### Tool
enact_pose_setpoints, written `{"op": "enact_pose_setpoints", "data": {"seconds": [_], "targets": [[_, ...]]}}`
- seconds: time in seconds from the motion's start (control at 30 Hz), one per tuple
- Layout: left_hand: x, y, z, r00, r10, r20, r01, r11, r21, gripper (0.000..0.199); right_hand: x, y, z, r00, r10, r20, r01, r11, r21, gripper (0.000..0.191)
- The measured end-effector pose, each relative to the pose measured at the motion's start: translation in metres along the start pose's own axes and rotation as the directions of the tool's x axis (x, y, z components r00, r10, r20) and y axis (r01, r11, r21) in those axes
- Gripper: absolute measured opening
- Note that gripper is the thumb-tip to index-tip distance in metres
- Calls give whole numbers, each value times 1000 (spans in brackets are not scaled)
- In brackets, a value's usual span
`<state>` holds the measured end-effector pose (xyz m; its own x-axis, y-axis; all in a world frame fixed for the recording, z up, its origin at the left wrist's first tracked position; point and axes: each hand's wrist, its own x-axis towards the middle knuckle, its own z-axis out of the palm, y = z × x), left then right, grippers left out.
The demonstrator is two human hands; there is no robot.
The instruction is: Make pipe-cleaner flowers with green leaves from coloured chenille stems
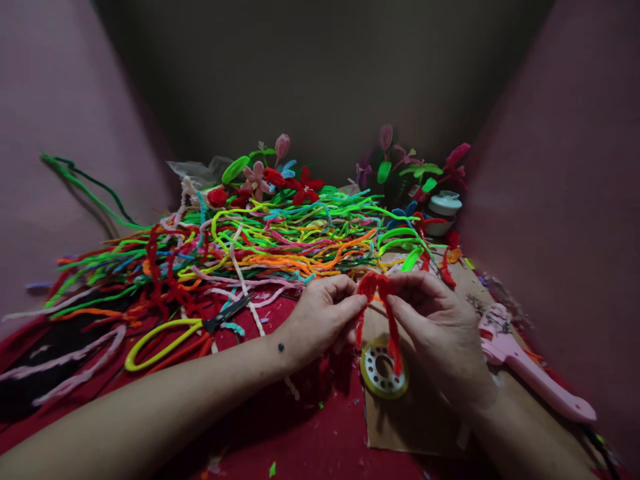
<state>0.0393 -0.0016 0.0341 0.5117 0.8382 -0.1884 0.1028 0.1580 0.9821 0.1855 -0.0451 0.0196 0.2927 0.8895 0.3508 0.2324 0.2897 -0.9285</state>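
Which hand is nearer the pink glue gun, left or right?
Right. The right hand is just left of the pink glue gun; the left hand is farther left, across the red fuzzy strand that both hands hold.

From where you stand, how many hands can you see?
2. The left hand pinches one side of the red fuzzy piece; the right hand pinches its other side, nearer the pink glue gun.

Craft corner with piled pipe cleaners [300, 233]
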Motion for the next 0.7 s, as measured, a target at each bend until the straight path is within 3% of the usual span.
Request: {"op": "enact_pose_setpoints", "data": {"seconds": [0.7], "targets": [[0, -1, 2, 1000, 13, -20, -13, 1000, -3, 17, -3, 1, 1, 998, 59, 7, -59, 998, -16, 12]]}}
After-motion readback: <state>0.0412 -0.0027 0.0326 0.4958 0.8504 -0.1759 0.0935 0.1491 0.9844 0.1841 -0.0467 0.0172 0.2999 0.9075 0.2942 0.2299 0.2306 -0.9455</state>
